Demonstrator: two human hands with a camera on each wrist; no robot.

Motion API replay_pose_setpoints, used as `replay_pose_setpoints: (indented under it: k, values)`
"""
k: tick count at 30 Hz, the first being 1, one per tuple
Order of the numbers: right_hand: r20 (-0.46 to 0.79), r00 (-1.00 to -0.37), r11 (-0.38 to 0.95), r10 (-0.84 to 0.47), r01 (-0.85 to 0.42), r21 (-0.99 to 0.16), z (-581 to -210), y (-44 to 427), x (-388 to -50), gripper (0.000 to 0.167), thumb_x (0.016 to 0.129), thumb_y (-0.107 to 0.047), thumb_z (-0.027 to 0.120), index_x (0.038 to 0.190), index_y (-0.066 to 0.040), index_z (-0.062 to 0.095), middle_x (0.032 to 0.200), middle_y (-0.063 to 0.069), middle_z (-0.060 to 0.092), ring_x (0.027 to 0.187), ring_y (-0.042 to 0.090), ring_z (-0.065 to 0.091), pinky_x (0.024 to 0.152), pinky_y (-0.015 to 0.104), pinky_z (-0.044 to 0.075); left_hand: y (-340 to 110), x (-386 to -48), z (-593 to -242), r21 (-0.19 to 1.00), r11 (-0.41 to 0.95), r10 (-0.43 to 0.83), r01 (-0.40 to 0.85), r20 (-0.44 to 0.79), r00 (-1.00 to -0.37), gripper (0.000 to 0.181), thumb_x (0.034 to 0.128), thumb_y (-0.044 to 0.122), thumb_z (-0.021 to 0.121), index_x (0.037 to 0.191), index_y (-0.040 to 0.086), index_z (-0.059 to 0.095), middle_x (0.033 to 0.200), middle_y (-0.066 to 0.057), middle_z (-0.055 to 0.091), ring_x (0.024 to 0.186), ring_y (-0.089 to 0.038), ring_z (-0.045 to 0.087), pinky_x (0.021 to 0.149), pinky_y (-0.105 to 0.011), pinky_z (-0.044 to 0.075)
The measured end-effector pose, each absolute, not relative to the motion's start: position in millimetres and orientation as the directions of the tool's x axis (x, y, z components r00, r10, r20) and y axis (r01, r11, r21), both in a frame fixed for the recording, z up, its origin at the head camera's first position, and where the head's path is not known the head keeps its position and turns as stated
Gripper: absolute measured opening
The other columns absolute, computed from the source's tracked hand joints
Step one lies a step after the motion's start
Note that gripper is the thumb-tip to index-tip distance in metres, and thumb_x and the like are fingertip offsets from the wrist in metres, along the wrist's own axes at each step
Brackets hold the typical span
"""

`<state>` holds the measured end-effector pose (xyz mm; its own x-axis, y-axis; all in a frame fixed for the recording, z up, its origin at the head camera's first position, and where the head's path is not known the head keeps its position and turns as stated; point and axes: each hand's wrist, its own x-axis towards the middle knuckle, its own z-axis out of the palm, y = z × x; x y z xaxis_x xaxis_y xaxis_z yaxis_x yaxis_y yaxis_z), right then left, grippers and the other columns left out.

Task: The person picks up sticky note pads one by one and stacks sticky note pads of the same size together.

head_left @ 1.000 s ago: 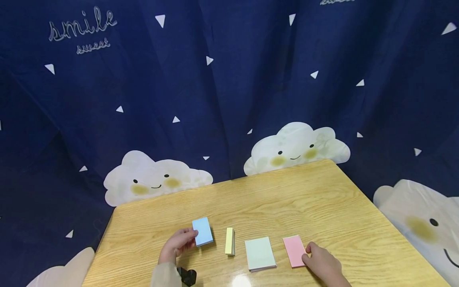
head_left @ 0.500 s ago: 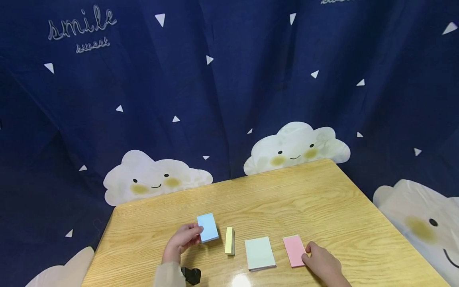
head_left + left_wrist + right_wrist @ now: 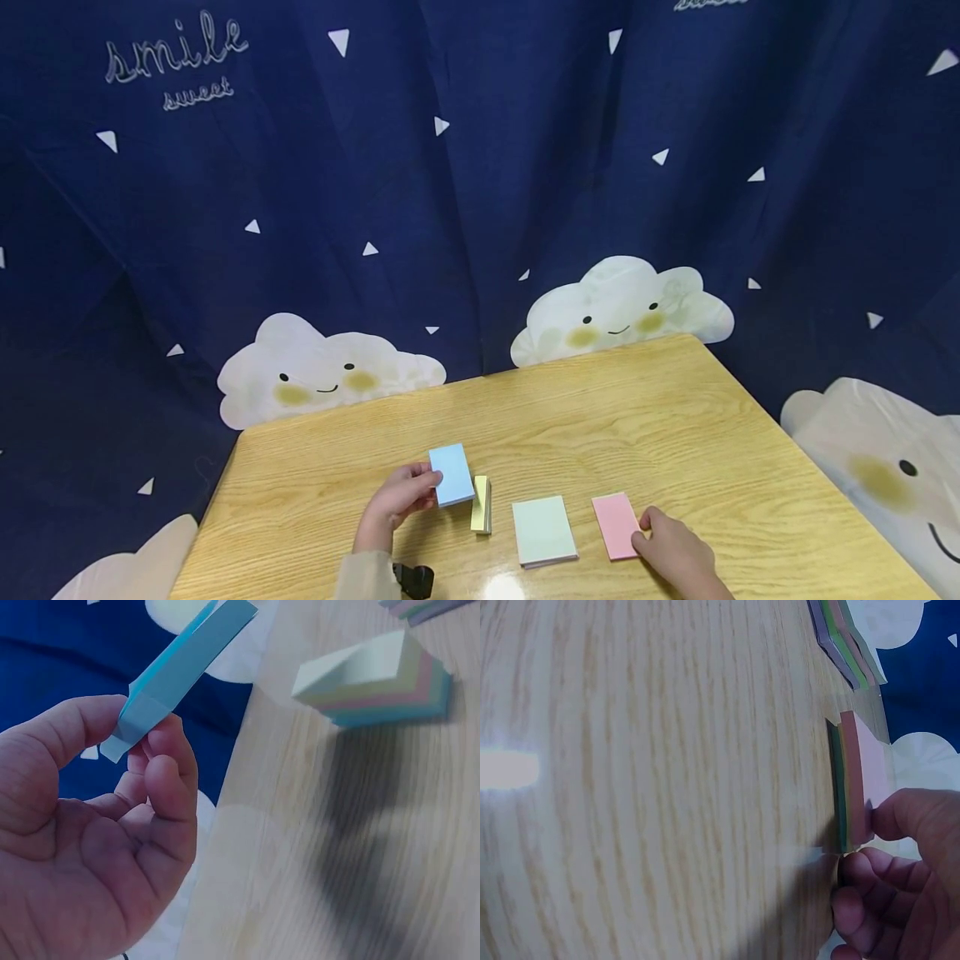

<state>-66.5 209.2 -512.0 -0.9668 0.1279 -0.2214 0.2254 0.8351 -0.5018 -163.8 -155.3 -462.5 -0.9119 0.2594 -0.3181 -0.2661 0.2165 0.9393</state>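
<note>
My left hand (image 3: 403, 493) pinches a blue sticky note pad (image 3: 452, 474) between thumb and fingers, holding it off the table. In the left wrist view this blue pad (image 3: 176, 682) is tilted and seen edge-on. Close to its right in the head view is a narrow yellow-topped sticky note pad (image 3: 480, 510), partly overlapped by it; its yellow, pink and blue layers show in the left wrist view. On the right, my right hand (image 3: 678, 550) grips the near edge of a pink-topped sticky note pad (image 3: 616, 525), thumb on top. That pad (image 3: 866, 769) has green and orange layers below.
Between the yellow and pink pads lies a square pale green pad (image 3: 543, 530). The wooden table (image 3: 585, 417) ends at a dark blue curtain (image 3: 480, 167) with clouds. A black strap piece (image 3: 414, 581) shows at the left wrist.
My left hand has carried the blue pad to the right and slightly away, up to the yellow pad. The right hand and the other pads have stayed in place.
</note>
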Motion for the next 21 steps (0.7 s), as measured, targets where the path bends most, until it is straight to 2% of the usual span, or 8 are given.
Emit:
replay_pose_setpoints:
  k: [14,18,21]
  values:
    - [-0.225,-0.967,0.833,0.123,0.224,-0.507,-510,209,-65,0.019,0.077,-0.022,0.054,0.089,-0.008,0.053,0.06,-0.001,0.043,0.055,0.016,0.042,0.048,0.033,0.034,-131,-163,-462,0.954,0.149,0.334,-0.259,-0.295,-0.895,0.04,0.0857,0.015,0.055,0.11,-0.013,0.04,0.079,-0.005,0.047,0.064,-0.011,0.047,0.06,-0.023,0.043]
    - [-0.223,-0.968,0.83,0.116,0.218,-0.514,-510,209,-65,0.02,0.078,-0.022,0.054,0.09,-0.007,0.054,0.06,-0.001,0.043,0.053,0.015,0.041,0.047,0.031,0.032,-124,-162,-461,0.954,0.164,0.367,-0.253,-0.297,-0.881,0.02,0.0863,0.014,0.053,0.094,-0.004,0.046,0.073,-0.003,0.047,0.061,-0.01,0.046,0.058,-0.022,0.042]
    - [-0.219,-0.969,0.83,0.118,0.218,-0.513,-511,209,-65,0.019,0.078,-0.022,0.054,0.09,-0.007,0.054,0.06,-0.001,0.043,0.053,0.015,0.041,0.047,0.031,0.032,-117,-161,-460,0.953,0.172,0.387,-0.251,-0.299,-0.872,0.013,0.0863,0.014,0.053,0.085,0.003,0.046,0.072,-0.002,0.046,0.062,-0.01,0.045,0.058,-0.023,0.042]
